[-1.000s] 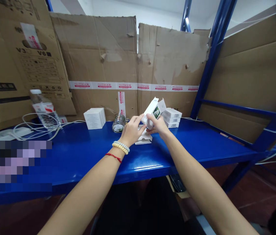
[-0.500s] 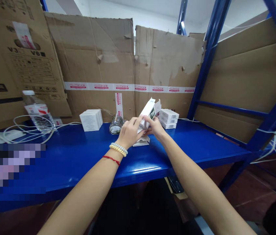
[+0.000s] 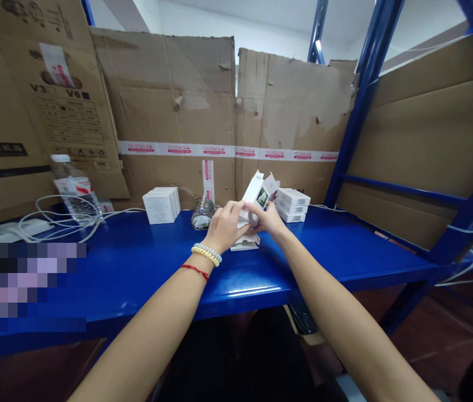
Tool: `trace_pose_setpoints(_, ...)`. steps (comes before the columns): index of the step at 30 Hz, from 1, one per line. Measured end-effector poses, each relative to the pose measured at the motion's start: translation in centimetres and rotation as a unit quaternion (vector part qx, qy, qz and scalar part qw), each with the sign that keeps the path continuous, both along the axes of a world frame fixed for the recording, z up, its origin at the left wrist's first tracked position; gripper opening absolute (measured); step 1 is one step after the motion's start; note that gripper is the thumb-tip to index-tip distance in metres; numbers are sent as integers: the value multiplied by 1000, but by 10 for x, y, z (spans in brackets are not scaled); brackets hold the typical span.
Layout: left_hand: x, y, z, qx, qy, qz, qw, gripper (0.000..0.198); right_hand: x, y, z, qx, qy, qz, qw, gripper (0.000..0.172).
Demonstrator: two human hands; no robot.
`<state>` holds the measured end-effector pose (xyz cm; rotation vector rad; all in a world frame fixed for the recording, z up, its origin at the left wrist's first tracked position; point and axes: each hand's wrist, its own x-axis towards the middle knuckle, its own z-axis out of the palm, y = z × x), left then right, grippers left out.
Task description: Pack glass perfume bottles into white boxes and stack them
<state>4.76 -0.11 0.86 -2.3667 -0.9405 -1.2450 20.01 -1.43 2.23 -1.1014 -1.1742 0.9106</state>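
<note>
Tilted above the blue shelf, a small white carton has its end flaps raised at the top and a dark green picture on one side. My left hand grips it from the left, fingers curled round its lower part. On its right side, my right hand is closed on the same carton, thumb toward the picture. Below them lies a flat white card piece with folded edges. Just left of my left hand sits a bundle of clear round packages. The carton's lower end is hidden by my fingers.
White boxes stand in a row at left; a stack of white boxes is at right. A water bottle and white cables lie further left. Cardboard sheets wall the back of the blue shelf.
The view has shifted slightly, moving everything a little to the right. Both hands keep hold of the carton, and its picture side shows a bit more.
</note>
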Motion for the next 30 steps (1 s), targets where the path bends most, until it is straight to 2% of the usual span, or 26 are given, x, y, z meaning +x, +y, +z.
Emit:
trace_pose_setpoints(3, -1, 1, 0, -44, -36, -22, 998, 53, 5, 5, -3, 22, -35, -68, 997, 81)
trace_pose_setpoints(5, -2, 2, 0, -67, -69, -30, 995, 59, 11, 8, -3, 60, -35, -88, 994, 83)
trace_pose_setpoints(8, -4, 2, 1, -79, -105, -36, 991, 61, 19, 10, -5, 162, -39, -69, 984, 87)
trace_pose_setpoints(10, -4, 2, 2, -75, -118, -54, 989, 62, 23, 10, -7, 228, -78, -51, 969, 87)
trace_pose_setpoints(13, -4, 2, 2, -65, -124, -98, 985, 69, 21, 7, -9, 286, -134, -44, 948, 84)
trace_pose_setpoints(17, -3, -1, 2, -49, -106, -131, 984, 73, 15, 0, -11, 315, -168, -43, 933, 85)
trace_pose_setpoints(21, -3, -2, 3, -28, -101, -153, 983, 67, 12, 1, -12, 349, -169, -17, 922, 85)
trace_pose_setpoints(24, -3, -2, 2, -7, -103, -174, 979, 61, 13, 3, -13, 363, -176, -25, 914, 83)
trace_pose_setpoints(30, -3, -1, -1, -7, -71, -174, 982, 57, 11, -1, -12, 341, -178, -31, 923, 81)
